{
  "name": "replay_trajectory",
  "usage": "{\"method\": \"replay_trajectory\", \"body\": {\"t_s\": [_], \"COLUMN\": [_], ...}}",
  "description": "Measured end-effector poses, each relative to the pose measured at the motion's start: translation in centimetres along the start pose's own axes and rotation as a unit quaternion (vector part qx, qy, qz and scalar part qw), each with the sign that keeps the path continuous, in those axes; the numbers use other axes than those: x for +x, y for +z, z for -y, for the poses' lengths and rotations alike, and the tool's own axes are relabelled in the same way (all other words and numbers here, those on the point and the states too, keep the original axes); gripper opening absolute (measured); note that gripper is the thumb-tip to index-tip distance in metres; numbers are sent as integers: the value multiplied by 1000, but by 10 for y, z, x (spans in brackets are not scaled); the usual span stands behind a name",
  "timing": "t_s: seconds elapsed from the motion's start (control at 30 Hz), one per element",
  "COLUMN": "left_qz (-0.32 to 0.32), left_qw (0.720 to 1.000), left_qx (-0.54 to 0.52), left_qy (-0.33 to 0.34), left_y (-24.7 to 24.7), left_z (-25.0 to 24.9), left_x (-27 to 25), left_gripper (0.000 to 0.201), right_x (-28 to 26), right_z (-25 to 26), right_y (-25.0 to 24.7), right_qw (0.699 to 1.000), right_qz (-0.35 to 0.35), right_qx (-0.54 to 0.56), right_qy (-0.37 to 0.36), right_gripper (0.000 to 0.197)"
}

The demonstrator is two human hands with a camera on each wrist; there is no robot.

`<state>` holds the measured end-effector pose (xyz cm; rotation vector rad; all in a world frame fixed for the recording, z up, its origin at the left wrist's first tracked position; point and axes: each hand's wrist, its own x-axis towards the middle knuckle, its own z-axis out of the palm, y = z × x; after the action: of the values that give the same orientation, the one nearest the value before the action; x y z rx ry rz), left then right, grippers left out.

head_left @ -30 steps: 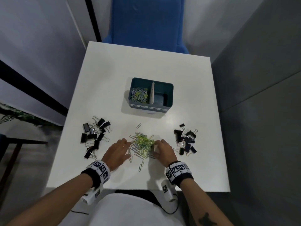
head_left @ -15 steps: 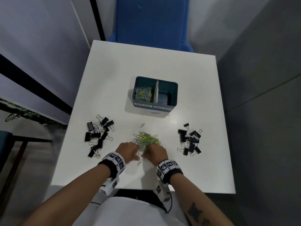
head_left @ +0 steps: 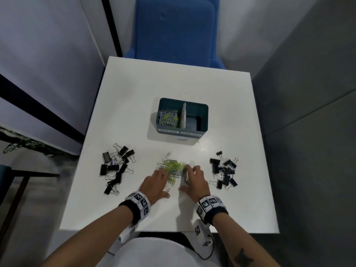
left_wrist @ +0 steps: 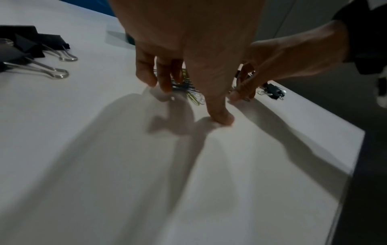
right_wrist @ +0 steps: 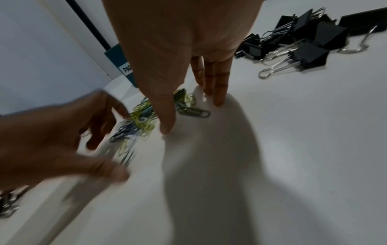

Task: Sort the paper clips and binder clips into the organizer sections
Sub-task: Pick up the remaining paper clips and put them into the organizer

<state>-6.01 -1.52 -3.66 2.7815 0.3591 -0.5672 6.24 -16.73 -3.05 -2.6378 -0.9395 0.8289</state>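
The heap of paper clips (head_left: 173,169) lies on the desk (head_left: 240,132) at lower middle, squeezed between the left hand (head_left: 155,183) and right hand (head_left: 194,180), fingers straight, gripping nothing yet.

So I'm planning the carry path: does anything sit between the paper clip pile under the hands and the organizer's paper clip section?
Nothing visible blocks it. The paper clip pile lies between the left hand and right hand; only one stray paper clip and bare table lie before the organizer.
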Motion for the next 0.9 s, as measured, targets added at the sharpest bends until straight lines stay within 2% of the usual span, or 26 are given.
{"method": "replay_trajectory", "body": {"t_s": [0.07,0.17,0.37,0.57,0.77,0.9], "left_qz": [-24,-24,-13,-46,-72,-98], "left_qw": [999,999,999,992,978,966], "left_qx": [5,-2,-42,-120,-191,-235], "left_qy": [-27,-35,-31,-19,-48,-42], "left_y": [-5,-14,-11,-10,-28,-47], "left_z": [2,3,-4,5,20,31], "left_x": [8,16,22,22,26,30], "left_gripper": [97,105,73,52,16,8], "right_x": [-2,2,6,15,27,29], "right_z": [6,13,27,28,27,22], "right_y": [5,10,11,6,1,-3], "right_qw": [1000,1000,998,999,1000,1000], "right_qz": [1,2,11,4,6,2], "right_qx": [-11,-18,-57,-43,-7,24], "right_qy": [-7,6,-4,7,16,18], "right_gripper": [89,95,67,45,25,14]}}
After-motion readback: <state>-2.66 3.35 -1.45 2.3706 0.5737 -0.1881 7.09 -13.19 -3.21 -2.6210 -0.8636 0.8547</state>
